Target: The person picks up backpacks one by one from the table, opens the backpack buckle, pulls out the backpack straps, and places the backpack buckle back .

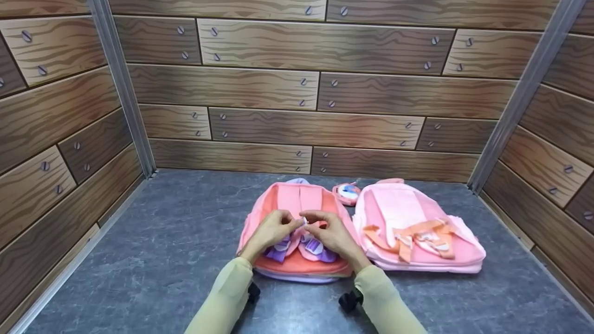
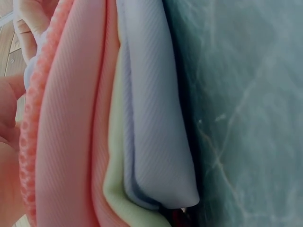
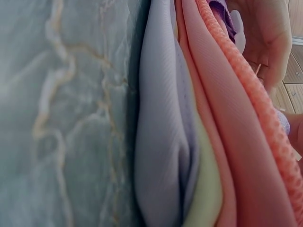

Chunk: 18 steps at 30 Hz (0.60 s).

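Note:
A coral backpack [image 1: 306,267] lies with its strap side up, a lilac and a green layer [image 2: 115,156] along its edge. Above its middle, the left hand [image 1: 274,230] and the right hand [image 1: 335,233] meet, thumbs and forefingers pinching a small white piece [image 1: 304,221] between them. Purple webbing with white buckles [image 1: 313,246] lies under the hands on the lower straps. In the left wrist view the left hand [image 2: 8,156] shows partly behind the mesh edge; the right hand [image 3: 272,42] is partly hidden by the bag in the right wrist view.
To the right lies a pink backpack [image 1: 420,204] with orange straps [image 1: 424,232]. A small round item [image 1: 347,192] with a white and blue front sits between the bags at the back. Wood-patterned walls [image 1: 315,88] enclose the dark grey surface [image 1: 185,222] at the back and sides.

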Tool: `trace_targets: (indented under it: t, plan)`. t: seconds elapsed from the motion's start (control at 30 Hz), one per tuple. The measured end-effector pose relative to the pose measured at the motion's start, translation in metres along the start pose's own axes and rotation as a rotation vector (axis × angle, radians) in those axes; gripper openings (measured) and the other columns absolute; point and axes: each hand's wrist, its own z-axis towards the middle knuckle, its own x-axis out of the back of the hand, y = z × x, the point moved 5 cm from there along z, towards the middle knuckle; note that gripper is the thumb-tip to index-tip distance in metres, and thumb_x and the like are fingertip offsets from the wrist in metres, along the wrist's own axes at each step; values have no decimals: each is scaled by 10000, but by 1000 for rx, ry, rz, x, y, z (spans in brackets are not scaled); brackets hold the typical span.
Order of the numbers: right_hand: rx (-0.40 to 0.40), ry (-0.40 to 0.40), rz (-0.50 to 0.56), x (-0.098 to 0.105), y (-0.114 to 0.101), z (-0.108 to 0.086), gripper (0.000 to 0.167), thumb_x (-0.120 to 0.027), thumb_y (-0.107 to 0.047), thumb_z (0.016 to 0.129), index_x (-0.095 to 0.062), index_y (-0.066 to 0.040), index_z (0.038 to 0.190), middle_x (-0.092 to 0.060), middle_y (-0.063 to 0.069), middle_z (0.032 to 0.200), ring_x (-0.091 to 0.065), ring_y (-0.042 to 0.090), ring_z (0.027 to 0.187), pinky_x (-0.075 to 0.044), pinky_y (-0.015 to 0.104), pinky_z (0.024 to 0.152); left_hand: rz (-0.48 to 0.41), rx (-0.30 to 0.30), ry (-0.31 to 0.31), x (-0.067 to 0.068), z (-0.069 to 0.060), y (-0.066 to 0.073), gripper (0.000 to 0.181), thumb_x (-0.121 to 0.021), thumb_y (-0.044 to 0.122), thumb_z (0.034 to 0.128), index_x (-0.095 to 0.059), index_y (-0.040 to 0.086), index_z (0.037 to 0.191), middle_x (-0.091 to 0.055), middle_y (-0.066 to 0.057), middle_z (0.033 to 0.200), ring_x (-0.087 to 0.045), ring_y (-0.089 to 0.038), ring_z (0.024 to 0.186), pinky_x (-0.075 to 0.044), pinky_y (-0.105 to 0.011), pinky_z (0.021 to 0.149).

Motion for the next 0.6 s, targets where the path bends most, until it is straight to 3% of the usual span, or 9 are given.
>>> trace_targets:
  t: [0.2, 0.33, 0.6]
  plan:
    - [13, -25, -5, -1, -14, -4, 341, -639, 10, 886, -632, 68, 1223, -670, 254, 1158, -587, 430, 1092, -460, 397, 872, 9, -39, 1, -1, -1, 2, 279, -671, 277, 922, -530, 181, 701, -522, 76, 636, -453, -67, 562, -342, -214, 491]
    - [9, -26, -16, 0, -5, -1, 350, -669, -40, 888, -643, 38, 1228, -678, 223, 1172, -602, 384, 1091, -465, 387, 873, -1, -47, 1, 0, -1, 2, 280, -658, 203, 913, -497, 182, 685, -505, 75, 633, -444, -66, 552, -338, -211, 480]
    - [-4, -12, -1, 3, 9, 2, 343, -654, -47, 886, -664, -29, 1228, -692, 164, 1166, -608, 291, 1079, -480, 405, 909, -52, 5, 42, 2, 0, 0, 188, -638, 113, 833, -513, 176, 708, -513, 63, 670, -480, -71, 598, -383, -210, 521]
